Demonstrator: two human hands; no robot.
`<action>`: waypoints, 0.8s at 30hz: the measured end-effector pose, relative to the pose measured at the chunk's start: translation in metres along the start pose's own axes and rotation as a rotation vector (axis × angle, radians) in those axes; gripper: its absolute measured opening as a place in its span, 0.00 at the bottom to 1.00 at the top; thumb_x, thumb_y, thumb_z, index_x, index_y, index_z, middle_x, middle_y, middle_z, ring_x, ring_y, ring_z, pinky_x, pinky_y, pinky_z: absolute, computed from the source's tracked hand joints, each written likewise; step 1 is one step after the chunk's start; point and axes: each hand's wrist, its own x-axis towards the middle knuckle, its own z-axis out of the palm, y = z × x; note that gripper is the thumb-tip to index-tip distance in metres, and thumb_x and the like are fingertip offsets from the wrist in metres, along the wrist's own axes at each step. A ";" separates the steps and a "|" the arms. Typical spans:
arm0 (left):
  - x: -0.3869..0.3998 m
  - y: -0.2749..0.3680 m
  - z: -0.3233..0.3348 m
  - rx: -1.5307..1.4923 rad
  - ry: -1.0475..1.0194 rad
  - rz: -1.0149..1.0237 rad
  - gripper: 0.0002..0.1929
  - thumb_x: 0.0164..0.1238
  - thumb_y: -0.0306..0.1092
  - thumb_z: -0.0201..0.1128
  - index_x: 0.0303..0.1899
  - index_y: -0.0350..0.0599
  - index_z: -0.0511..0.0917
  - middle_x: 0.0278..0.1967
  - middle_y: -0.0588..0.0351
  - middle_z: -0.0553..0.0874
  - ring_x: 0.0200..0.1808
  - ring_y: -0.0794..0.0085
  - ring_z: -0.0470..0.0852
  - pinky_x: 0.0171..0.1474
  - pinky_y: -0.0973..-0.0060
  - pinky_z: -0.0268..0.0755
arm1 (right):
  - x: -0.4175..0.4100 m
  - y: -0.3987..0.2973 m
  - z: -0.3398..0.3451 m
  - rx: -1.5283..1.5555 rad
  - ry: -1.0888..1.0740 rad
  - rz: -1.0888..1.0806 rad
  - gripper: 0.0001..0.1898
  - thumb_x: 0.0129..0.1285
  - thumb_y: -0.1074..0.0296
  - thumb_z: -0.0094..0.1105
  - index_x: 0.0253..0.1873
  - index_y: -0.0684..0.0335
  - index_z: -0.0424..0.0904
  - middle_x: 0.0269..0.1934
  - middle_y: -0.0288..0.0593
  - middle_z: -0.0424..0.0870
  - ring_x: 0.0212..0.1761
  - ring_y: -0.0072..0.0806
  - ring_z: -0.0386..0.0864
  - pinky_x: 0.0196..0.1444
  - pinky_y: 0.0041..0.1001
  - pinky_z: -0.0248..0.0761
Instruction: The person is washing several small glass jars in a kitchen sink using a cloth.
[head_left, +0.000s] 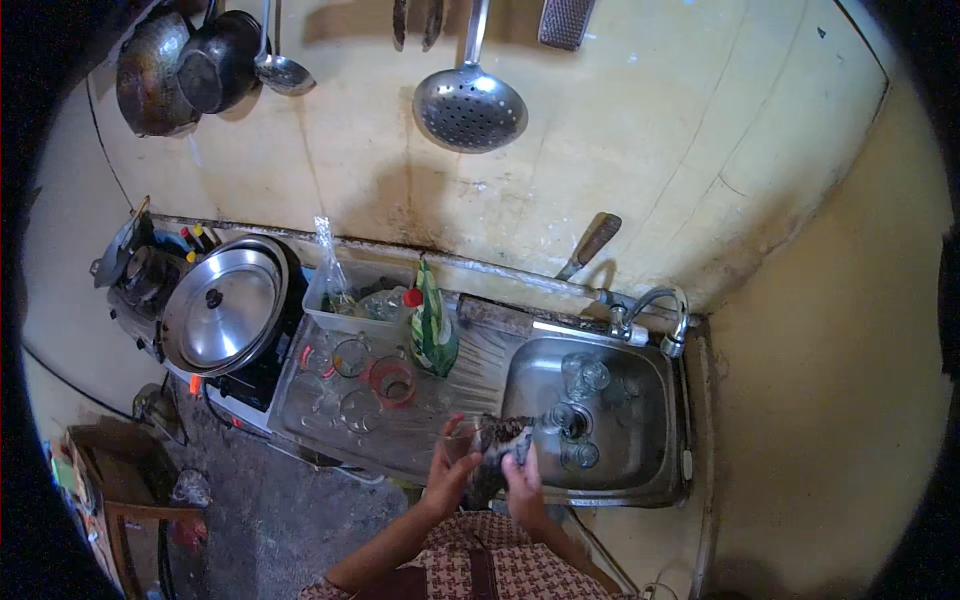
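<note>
My left hand (451, 474) grips a clear drinking glass (463, 441) in front of the sink's left edge. Close beside it, my right hand (525, 481) holds a bunched dark-and-white cloth (507, 436) against or next to the glass; whether part of it is inside the glass I cannot tell. Several clear glasses, among them one glass (595, 376), lie in the stainless steel sink (637, 465) around the drain. To the left, several more glasses stand on the ribbed drainboard (480, 367), including a reddish one (391, 380).
A translucent plastic bin (352, 324) and a green leaf-patterned pouch with a red cap (433, 337) stand behind the glasses. The faucet (637, 315) arches over the sink's back right. Far left sits a lidded metal pot (225, 307). A skimmer (471, 109) hangs on the wall.
</note>
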 end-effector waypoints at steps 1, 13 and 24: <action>0.002 -0.002 0.002 0.005 0.004 0.007 0.36 0.54 0.23 0.57 0.63 0.49 0.48 0.59 0.50 0.63 0.58 0.66 0.62 0.60 0.70 0.54 | -0.001 -0.005 0.005 0.005 -0.008 -0.001 0.28 0.62 0.67 0.48 0.63 0.73 0.51 0.56 0.45 0.63 0.55 0.27 0.64 0.58 0.25 0.55; 0.012 0.005 0.001 1.263 -0.109 0.493 0.48 0.42 0.48 0.71 0.61 0.40 0.49 0.64 0.44 0.53 0.68 0.55 0.43 0.65 0.53 0.25 | 0.026 -0.006 -0.003 0.423 -0.155 0.218 0.28 0.64 0.51 0.38 0.59 0.72 0.58 0.55 0.46 0.66 0.57 0.33 0.64 0.59 0.29 0.57; 0.023 -0.008 0.010 1.145 -0.409 0.854 0.32 0.46 0.48 0.69 0.50 0.54 0.60 0.57 0.42 0.62 0.62 0.48 0.60 0.61 0.43 0.22 | 0.040 -0.024 -0.009 1.426 -0.544 0.706 0.27 0.63 0.43 0.34 0.51 0.62 0.70 0.46 0.45 0.77 0.48 0.35 0.74 0.55 0.35 0.64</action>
